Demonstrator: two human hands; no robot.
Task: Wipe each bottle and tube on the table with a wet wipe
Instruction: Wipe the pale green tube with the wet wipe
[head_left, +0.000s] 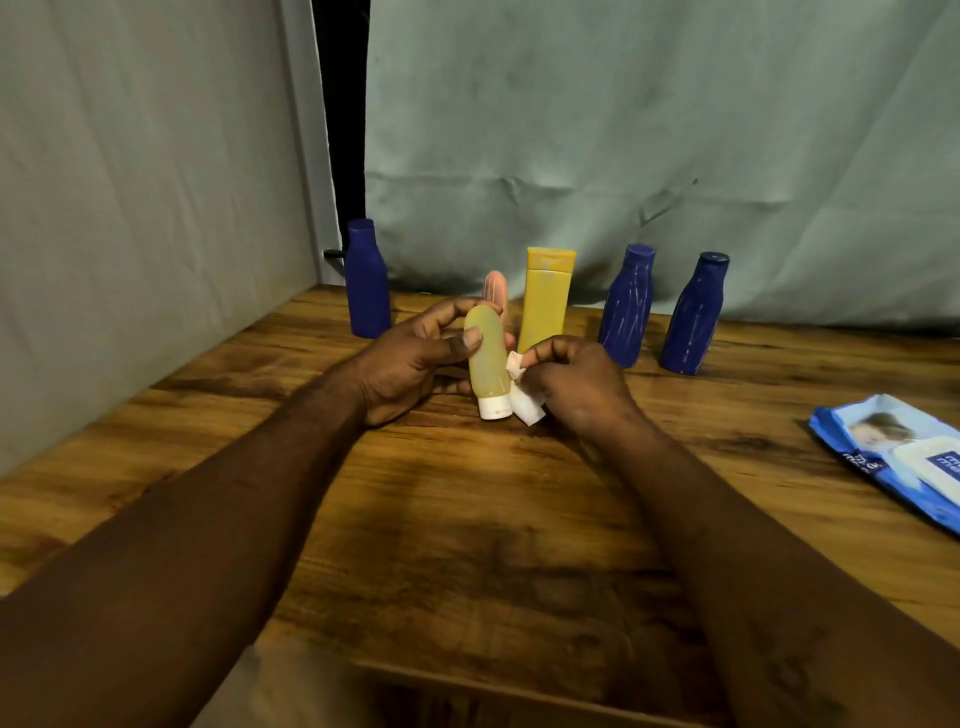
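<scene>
Mid-way across the brown wooden surface (467, 545), left grip (410, 358) is wrapped round the pale yellow squeeze tube w/ white cap (488, 364): cap down, thumb across the front. Right grip (571, 379) pinches a folded white wet wipe (525, 405) against the tube's lower right side, by the cap. Behind: pink tube (496, 286), yellow plastic bottle (545, 301), dark blue plastic bottles (626, 306), all upright. Blue wipes pack (893, 457) far right.

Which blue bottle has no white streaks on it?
The far-left blue bottle, standing apart from the others. The middle blue bottle and the right blue bottle both show pale streaks.
</scene>
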